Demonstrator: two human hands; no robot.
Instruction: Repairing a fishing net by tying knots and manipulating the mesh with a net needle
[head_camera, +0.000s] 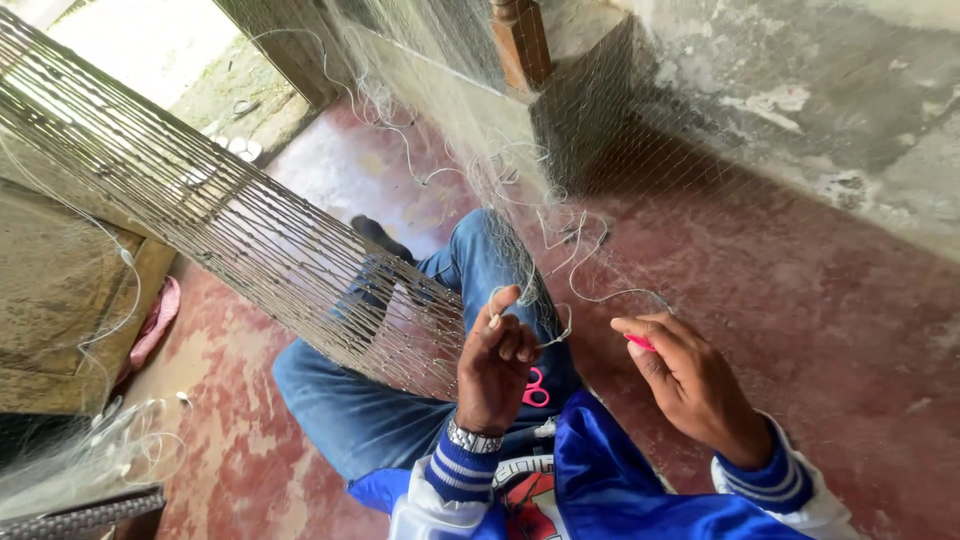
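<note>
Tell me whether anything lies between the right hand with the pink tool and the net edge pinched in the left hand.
Nothing visible does. Only a thin line spans the open gap between the left hand on the net and the right hand holding the pink tool.

Daylight is admitted from the doorway (150, 45) at 11 o'clock, blown out there; elsewhere soft, even; wide-angle bending is seen at edges.

Blue white-striped sleeves (462, 470), silver wristwatch (472, 438), blue jeans (350, 410).
</note>
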